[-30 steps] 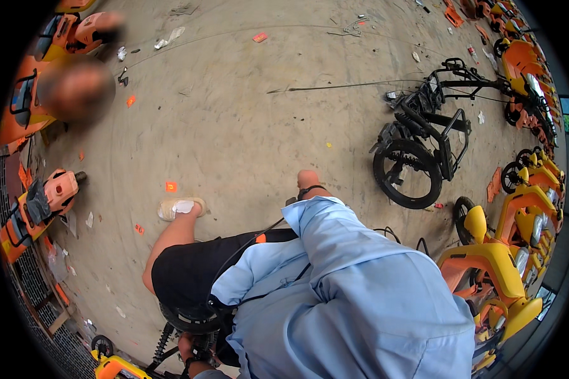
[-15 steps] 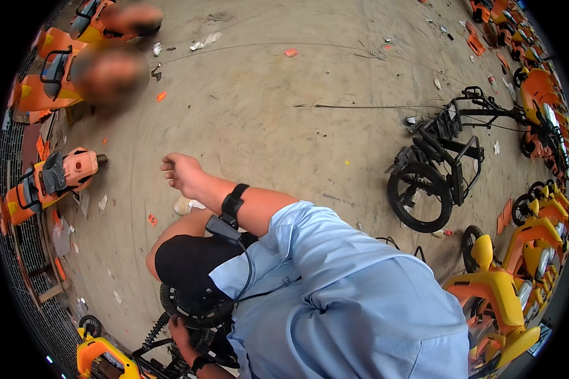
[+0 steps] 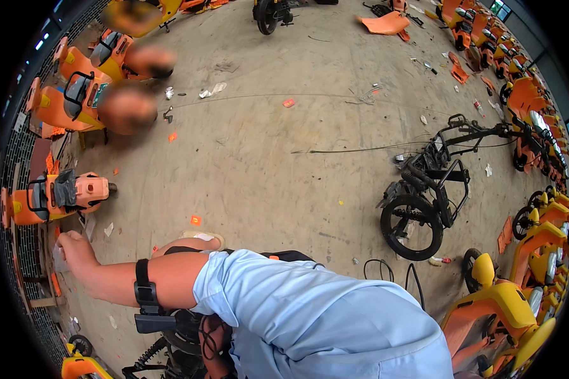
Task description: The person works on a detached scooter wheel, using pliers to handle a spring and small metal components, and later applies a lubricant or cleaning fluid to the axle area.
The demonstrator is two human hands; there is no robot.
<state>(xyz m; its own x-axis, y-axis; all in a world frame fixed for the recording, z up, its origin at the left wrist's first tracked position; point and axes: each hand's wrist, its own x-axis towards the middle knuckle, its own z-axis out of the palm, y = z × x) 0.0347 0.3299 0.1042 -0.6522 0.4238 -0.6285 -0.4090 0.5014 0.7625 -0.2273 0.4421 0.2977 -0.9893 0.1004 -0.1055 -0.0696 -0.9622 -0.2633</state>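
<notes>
My right arm reaches far out to the left, with a black strap and a small black box [image 3: 155, 323] on the forearm. At its end, my right hand [image 3: 79, 251] has curled fingers above the floor. What they may hold is hidden. Below, my left hand [image 3: 214, 344] is partly covered by black cords, close beside a black wheel [image 3: 186, 331] at my legs. Its fingers do not show. A black coil-spring shock absorber [image 3: 150, 351] and dark frame parts lie next to that wheel.
A stripped black vehicle frame with a wheel [image 3: 412, 227] lies to the right. Yellow-orange scooters [image 3: 496, 303] line the right side. An orange scooter body [image 3: 69, 192] stands at the left. Orange panels [image 3: 385, 24], a long cable [image 3: 354, 150] and litter lie on the concrete floor.
My right hand has swung further left and lower, away from above my knee. The view has tilted up and shows more of the far floor. My left hand has become mostly hidden.
</notes>
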